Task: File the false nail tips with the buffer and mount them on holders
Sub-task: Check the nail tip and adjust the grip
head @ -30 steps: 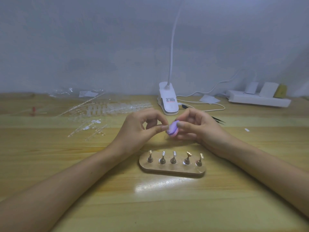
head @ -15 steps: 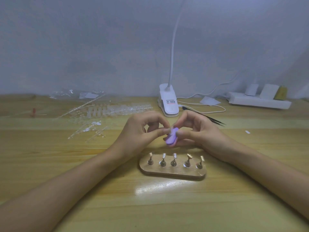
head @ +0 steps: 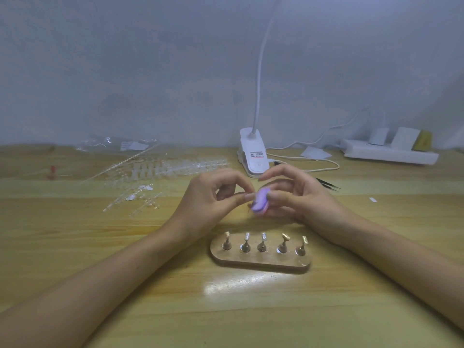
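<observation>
Filing under way, I judge: right hand [head: 301,197] grips purple buffer [head: 261,203]; left hand [head: 208,199] pinches a presumed nail tip against it, too small to confirm; holders [head: 261,261] just below both hands appear bare; mounting remains.

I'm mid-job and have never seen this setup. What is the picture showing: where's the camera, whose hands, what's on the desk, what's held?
No machine: a person's bare hands, filmed by a camera on their head looking down. The right hand holds a small purple buffer block. The left hand pinches thumb and forefinger against it; what they hold is too small to see. On the wooden table: an oval wooden base with five metal holders, clear plastic nail-tip strips at left, a white clip lamp behind.
</observation>
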